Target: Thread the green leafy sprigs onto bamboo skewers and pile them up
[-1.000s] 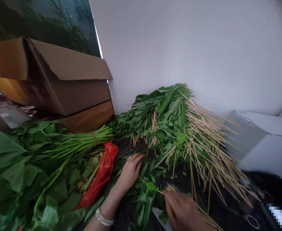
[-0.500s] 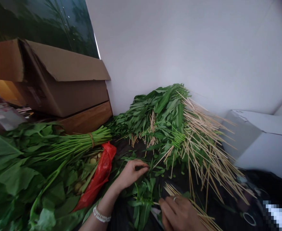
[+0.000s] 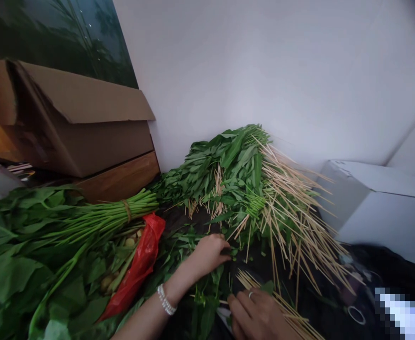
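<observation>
The right hand (image 3: 259,309), with a ring (image 3: 250,295) on one finger, had its grip closed around a thin skewer (image 3: 223,301) at the bottom centre of the view. The skewer ran leftward from the fingertips through a small cluster of green leaves (image 3: 203,314), its far end poking out on the other side. A sheaf of bare sticks (image 3: 246,279) passed beneath or behind that hand, its ends showing on both sides; whether the palm also held it could not be made out.

The left hand (image 3: 211,252), a pale beaded bracelet (image 3: 167,301) at its wrist, reached over loose foliage just above the skewered leaves. Its fingers were bent, with the thumb set apart below them; whether the grip pinched anything could not be seen.

Beyond both hands, a large heap of leafy skewers (image 3: 229,163) leaned against the white wall (image 3: 246,61), its sticks fanning out to the right near a white box (image 3: 384,212). To the left lay a tied bunch of stalks (image 3: 136,205) with broad leaves, and beside it a red plastic bag (image 3: 136,271). A cardboard box (image 3: 111,144) with raised flaps stood behind them
</observation>
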A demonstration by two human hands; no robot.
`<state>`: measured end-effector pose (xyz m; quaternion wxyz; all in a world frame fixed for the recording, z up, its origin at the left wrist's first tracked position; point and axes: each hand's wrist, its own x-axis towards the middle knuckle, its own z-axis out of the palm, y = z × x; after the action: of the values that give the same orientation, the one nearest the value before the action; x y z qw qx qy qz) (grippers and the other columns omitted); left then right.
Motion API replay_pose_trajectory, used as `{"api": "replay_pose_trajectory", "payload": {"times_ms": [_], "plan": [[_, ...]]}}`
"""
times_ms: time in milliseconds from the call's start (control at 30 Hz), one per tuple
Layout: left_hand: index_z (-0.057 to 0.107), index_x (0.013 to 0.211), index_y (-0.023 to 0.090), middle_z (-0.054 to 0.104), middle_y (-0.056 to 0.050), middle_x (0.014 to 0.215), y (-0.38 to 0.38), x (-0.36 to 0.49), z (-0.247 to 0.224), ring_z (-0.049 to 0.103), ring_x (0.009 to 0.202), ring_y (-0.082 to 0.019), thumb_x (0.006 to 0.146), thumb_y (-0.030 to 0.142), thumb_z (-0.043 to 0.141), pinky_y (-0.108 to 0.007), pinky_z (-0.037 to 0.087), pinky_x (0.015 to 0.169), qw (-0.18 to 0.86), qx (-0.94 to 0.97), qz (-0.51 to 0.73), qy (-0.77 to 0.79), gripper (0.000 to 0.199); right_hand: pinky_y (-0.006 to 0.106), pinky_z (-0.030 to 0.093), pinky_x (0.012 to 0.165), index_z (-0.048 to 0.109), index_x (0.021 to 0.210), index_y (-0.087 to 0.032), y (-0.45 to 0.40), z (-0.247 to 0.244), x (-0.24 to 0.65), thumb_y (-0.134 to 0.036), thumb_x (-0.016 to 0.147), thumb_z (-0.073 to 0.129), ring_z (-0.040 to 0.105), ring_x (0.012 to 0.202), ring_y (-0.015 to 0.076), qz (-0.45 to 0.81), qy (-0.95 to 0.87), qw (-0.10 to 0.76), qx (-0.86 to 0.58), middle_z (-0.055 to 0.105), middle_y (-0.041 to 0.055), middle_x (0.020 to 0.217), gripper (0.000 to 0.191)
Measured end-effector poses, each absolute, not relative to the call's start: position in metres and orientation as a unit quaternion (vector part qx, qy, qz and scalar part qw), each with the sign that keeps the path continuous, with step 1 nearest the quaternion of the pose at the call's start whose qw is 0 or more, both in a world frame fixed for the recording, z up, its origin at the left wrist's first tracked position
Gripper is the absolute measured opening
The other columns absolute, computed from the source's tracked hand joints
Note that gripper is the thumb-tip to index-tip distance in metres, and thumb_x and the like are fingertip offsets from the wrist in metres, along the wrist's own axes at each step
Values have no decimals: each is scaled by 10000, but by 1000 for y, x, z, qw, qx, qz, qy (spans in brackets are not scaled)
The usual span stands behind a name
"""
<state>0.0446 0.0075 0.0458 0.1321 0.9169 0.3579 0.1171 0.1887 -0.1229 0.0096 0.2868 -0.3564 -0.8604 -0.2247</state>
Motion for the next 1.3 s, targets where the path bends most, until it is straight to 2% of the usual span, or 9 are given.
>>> {"api": "replay_pose_trajectory", "payload": {"times_ms": [100,300,500,700,800,967,1067,1200,1300], "plan": [[737,853,204,670,-83,934,9,51,36,645,885,-243,779,295,694,-279,476,726,65,922,83,372,125,287,373,479,560,873,-162,-122,8,189,-93,790,418,552,452,155,-234,-854,291,-362,582,-14,577,178],[727,794,184,646,-89,904,7,50,29,630,862,-241,811,248,657,-295,469,717,66,924,89,367,96,284,396,501,548,896,-164,-121,6,190,-126,838,431,556,467,160,-226,-856,294,-359,593,-5,591,136],[746,786,189,640,-31,785,5,30,64,603,764,-171,751,271,716,-258,448,712,322,828,319,329,93,272,395,481,557,906,-167,-119,4,189,-133,850,402,548,459,151,-228,-847,314,-363,590,-7,573,168],[685,759,169,688,-42,846,6,-12,110,626,817,-178,703,319,745,-283,476,759,535,544,560,324,171,283,391,466,580,953,-135,-118,7,190,-81,830,392,566,457,155,-230,-846,312,-366,595,1,581,231],[658,774,191,710,-26,861,2,-27,125,641,844,-179,715,314,734,-292,485,784,524,480,637,299,156,275,390,470,595,984,-119,-117,8,192,-97,845,426,575,469,149,-229,-851,300,-365,601,7,597,220],[651,843,225,708,16,804,-13,-35,145,642,845,-151,776,240,694,-258,466,833,398,537,695,265,80,261,391,466,599,973,-127,-115,8,193,-136,890,399,562,462,141,-229,-839,311,-383,599,11,589,217],[639,860,220,697,15,779,-15,-31,142,635,781,-146,809,274,656,-256,473,799,374,580,663,291,77,255,407,486,596,993,-118,-115,7,193,-110,894,359,578,485,145,-222,-843,301,-386,608,22,603,257],[650,807,179,688,-11,756,-9,-20,117,625,734,-165,799,277,642,-245,473,705,383,709,441,394,99,251,405,486,595,989,-112,-115,7,194,-88,882,352,578,476,140,-224,-841,310,-382,600,17,596,266],[674,787,184,695,-9,778,-12,-17,107,631,772,-175,802,258,633,-243,466,715,354,781,325,400,86,263,407,480,589,989,-101,-114,7,194,-56,861,330,580,475,149,-228,-840,311,-382,604,23,598,293]]}}
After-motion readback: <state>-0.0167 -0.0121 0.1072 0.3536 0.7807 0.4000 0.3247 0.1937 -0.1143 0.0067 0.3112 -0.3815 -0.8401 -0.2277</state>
